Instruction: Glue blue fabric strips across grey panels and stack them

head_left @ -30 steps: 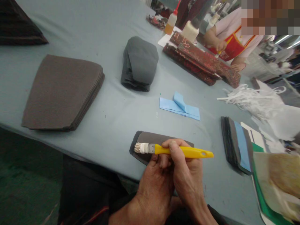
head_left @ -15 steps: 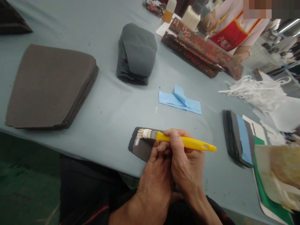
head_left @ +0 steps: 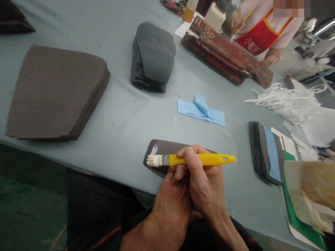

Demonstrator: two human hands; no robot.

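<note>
My right hand [head_left: 205, 177] grips a paintbrush [head_left: 209, 159] with a yellow handle, thumb on top. Its pale bristles, coated with white paste, rest on the left end of a dark grey-brown fabric piece [head_left: 170, 145] near the table edge. A white smear shows on that end, just above the bristles. My left hand [head_left: 172, 195] lies beside the right one, its fingers curled and holding the piece down; the fingertips are partly hidden under the brush and right hand. Beyond the piece lie folded light-blue strips [head_left: 193, 108].
Stacks of brown fabric [head_left: 57, 90] and dark grey fabric [head_left: 155, 55] lie left and ahead. To the right are a smaller stack with a blue strip [head_left: 272, 153], white cords [head_left: 282, 97] and a stained container [head_left: 309, 188]. A co-worker in a red apron [head_left: 259, 38] works behind a reddish metal block [head_left: 217, 52].
The brush has moved toward me and slightly left, its bristles now lower on the piece's end. The white smear above is now uncovered. My left hand stays on the piece.
</note>
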